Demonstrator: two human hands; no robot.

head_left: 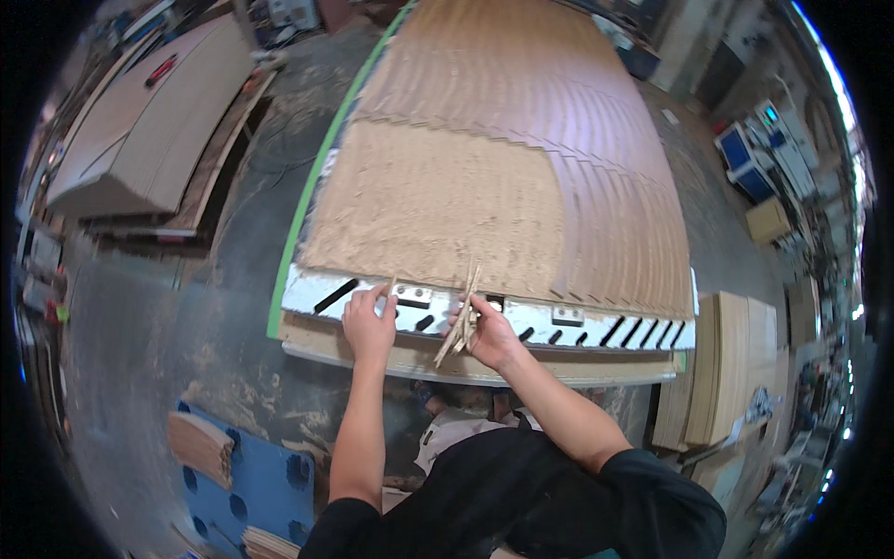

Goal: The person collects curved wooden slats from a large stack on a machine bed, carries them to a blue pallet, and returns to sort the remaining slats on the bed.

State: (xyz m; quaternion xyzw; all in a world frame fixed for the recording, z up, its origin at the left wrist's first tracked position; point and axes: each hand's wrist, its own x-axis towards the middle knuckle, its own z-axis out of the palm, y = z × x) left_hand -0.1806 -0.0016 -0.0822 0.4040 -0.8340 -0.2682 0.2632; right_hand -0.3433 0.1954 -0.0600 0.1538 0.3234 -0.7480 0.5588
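At the near edge of the board [438,214], the right hand [489,334] is gripping wood strips [460,317]; the left hand [370,321] is pinching one strip [391,285].

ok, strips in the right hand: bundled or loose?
Bundled: right hand grips several thin wooden strips together, fanned slightly, above the white slotted edge.

Two hands [370,326] [489,337] — one bundle of strips [460,319] — one board [484,177].

Right hand [489,334] gripping thin wood strips [460,321], left hand [370,323] pinching a sliver [390,287], board edge [484,326]
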